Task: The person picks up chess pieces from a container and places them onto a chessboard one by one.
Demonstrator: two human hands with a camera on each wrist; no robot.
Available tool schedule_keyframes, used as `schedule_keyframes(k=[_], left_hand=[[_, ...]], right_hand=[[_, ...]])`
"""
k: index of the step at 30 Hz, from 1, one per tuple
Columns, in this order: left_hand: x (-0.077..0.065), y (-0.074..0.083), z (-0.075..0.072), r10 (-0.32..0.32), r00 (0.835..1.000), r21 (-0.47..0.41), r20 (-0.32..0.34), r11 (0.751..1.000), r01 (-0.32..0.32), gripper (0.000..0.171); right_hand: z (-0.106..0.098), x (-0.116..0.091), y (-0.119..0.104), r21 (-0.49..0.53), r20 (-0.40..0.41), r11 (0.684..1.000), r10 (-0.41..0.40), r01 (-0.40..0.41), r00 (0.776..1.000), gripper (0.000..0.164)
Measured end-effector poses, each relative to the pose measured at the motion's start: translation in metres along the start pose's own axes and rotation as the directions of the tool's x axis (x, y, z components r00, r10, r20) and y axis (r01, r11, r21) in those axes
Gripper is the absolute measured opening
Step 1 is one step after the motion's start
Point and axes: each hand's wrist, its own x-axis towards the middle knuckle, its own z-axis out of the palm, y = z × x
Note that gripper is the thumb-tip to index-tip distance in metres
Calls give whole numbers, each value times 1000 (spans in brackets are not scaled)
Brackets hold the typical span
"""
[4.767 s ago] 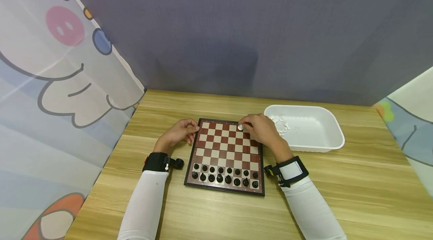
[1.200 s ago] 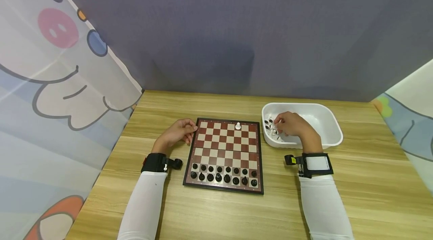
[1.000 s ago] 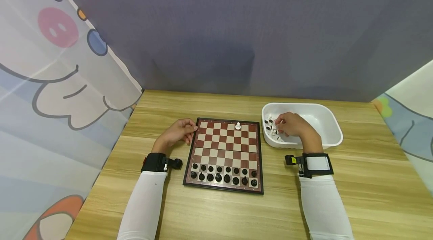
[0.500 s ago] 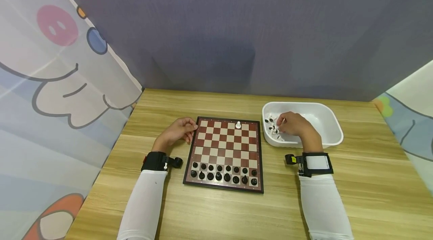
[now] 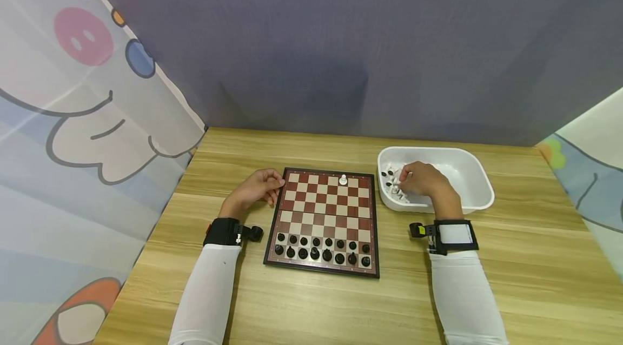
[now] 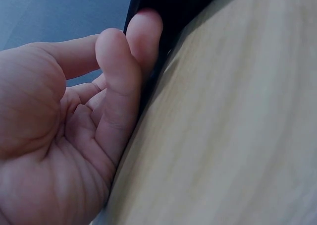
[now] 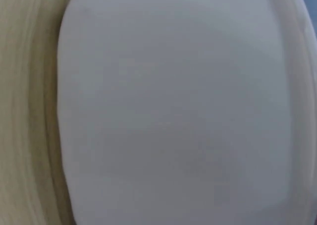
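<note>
On the table, a chessboard (image 5: 316,214) carries two rows of black chess pieces (image 5: 315,253) along its near side. A single white chess piece (image 5: 343,179) stands on its far row. My left hand (image 5: 255,190) rests beside the board's left edge, fingers loosely bent; in the left wrist view its fingertips (image 6: 145,34) touch the black edge. My right hand (image 5: 424,180) reaches into a white plastic tray (image 5: 462,172), fingertips down among white chess pieces (image 5: 391,185). Whether it pinches one I cannot tell. The right wrist view shows only the tray's outer wall (image 7: 173,111) and table.
The tray stands to the right of the board, its loose pieces gathered at the left end, some showing dark round bases. A grey partition (image 5: 311,53) rises behind the wooden table (image 5: 535,258). A printed cartoon curtain (image 5: 97,118) hangs at the left.
The right hand has gone from the board's far row to the tray, leaving the white piece standing. In the last second its fingertips shift slightly and tray pieces move. The left hand stays put.
</note>
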Motion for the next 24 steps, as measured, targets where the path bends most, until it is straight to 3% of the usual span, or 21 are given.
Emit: schedule_keyframes(k=[7, 17, 20, 24], left_hand=[[-1, 1, 1, -2, 1000, 5, -4, 1000, 2, 16], [0, 1, 0, 3, 1000, 0, 4, 1000, -3, 18], [0, 1, 0, 2, 1000, 0, 1, 1000, -2, 18], [0, 0, 0, 1, 1000, 2, -1, 1000, -1, 17]], right_hand=[[-1, 1, 0, 17, -80, 1000, 3, -1, 997, 19], [-6, -1, -2, 27, -234, 1000, 7, -1, 972, 21], [-7, -2, -5, 21, -294, 1000, -1, 8, 956, 21], [-7, -5, -9, 52, -400, 998, -1, 24, 916, 19]])
